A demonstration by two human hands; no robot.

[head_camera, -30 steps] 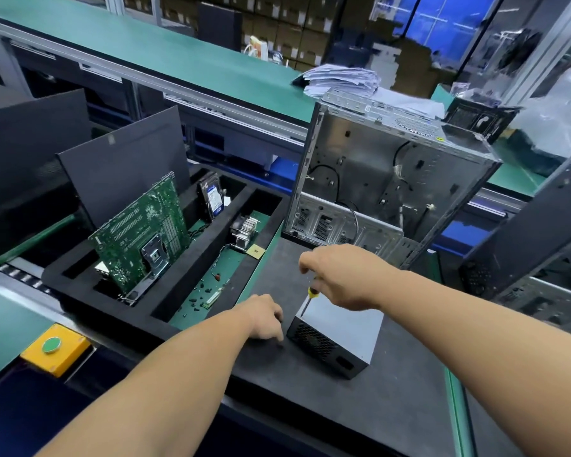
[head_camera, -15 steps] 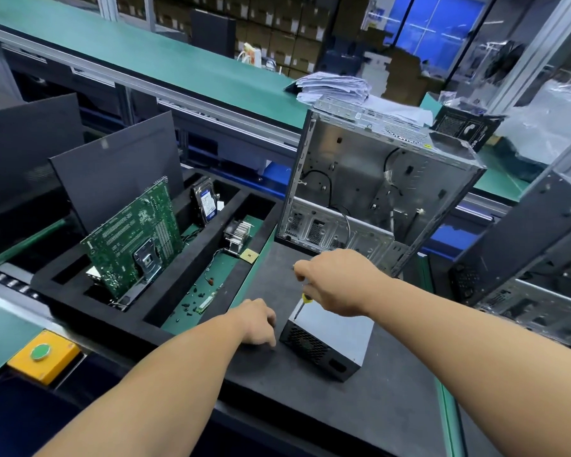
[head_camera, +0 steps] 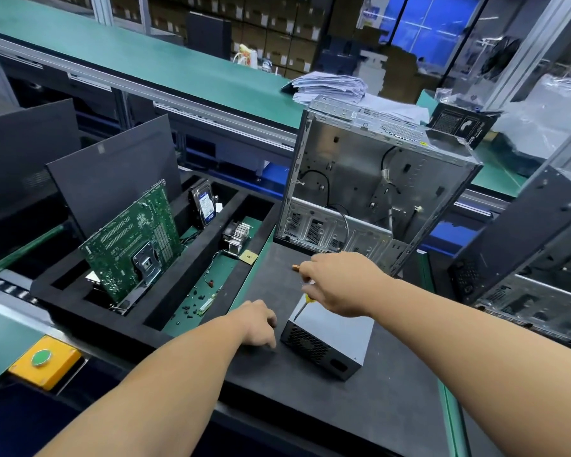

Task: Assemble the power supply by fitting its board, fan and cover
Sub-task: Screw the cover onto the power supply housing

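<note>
Two hands: both at work near 6 o'clock on the dark worktop (head_camera: 360,407).
Case (head_camera: 376,192): open metal chassis, upright at 12 o'clock, well apart from the hands.
Tray (head_camera: 63,285): black foam, at 9 o'clock; green motherboard (head_camera: 136,242) leaning inside.
Power supply (head_camera: 330,341): grey box lying flat at 6 o'clock, mesh end toward the camera, cover on.
Handling: likely heavy, rigid, smooth-sided; best taken by opposite side walls, away from the mesh.
Left hand (head_camera: 257,323): fingers curled down on the worktop just beside the box; grip contents impossible to tell.
Right hand (head_camera: 340,285): grip clamped on a screwdriver (head_camera: 302,305), tip at the box's top corner.
Hidden: screw under the tip; handle mostly covered; board and fan inside unseen.
</note>
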